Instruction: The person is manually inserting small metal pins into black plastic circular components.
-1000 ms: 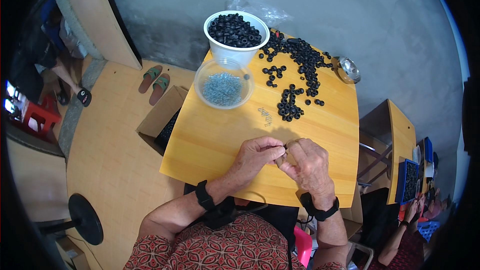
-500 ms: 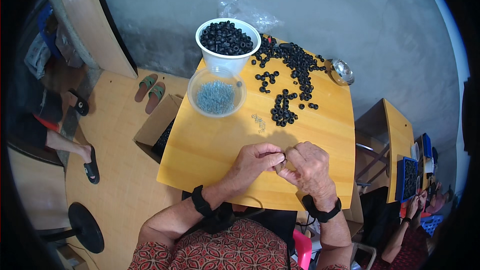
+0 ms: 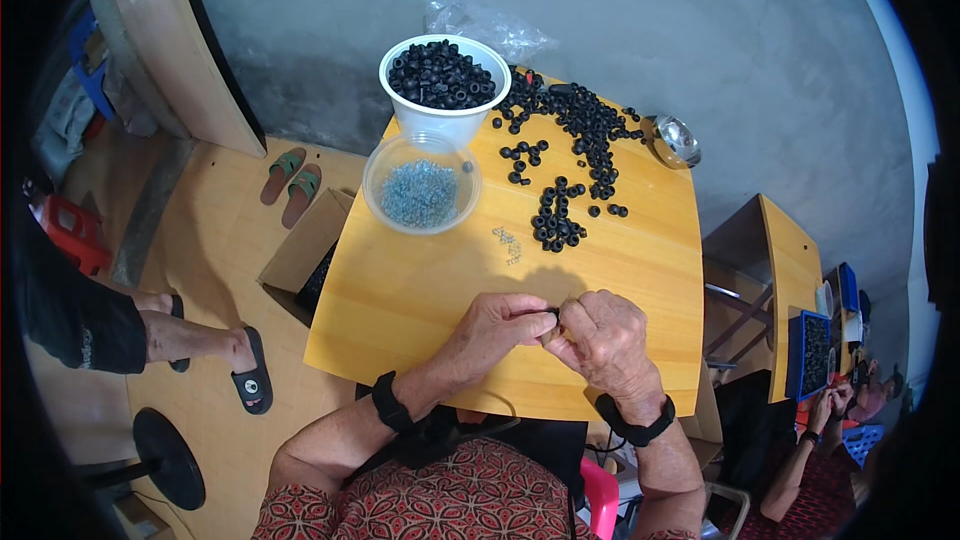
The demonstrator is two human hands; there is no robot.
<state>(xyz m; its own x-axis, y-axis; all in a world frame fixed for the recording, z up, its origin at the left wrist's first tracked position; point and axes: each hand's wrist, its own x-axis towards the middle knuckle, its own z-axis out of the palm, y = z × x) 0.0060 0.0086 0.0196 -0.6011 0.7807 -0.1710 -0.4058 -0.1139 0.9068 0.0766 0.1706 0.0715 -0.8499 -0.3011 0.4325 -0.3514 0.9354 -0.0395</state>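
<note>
At the near edge of the yellow table (image 3: 395, 305): 1 dark piece, held close to the body

Left hand (image 3: 485, 335): thumb and forefinger closed in a pinch on a small dark piece (image 3: 552, 312). Right hand (image 3: 608, 345): fingers curled in against the same spot; its own knuckles hide the contact, so cannot tell what it grips. Piece sits between the 2 hands, above the tabletop. Fingertip hold probably suits something this small, and meeting in front of the torso likely steadies both wrists.

Supplies lie beyond the hands, presumably to leave working room. Nearest: a small patch of tiny pale pieces (image 3: 508, 246), loose on the wood; beside it, to the right, a cluster of black rings (image 3: 556, 225). Both look set out for short reaches. Farther off, a clear bowl (image 3: 372, 190) holds many bluish-grey bits; its wall likely stops them scattering. Just behind it, a white tub (image 3: 440, 123) is heaped with black parts (image 3: 440, 75), seemingly the bulk stock. More black pieces (image 3: 597, 125) spread toward the far right corner, near a metal bowl (image 3: 676, 142). Bowl's contents: cannot make out.
</note>
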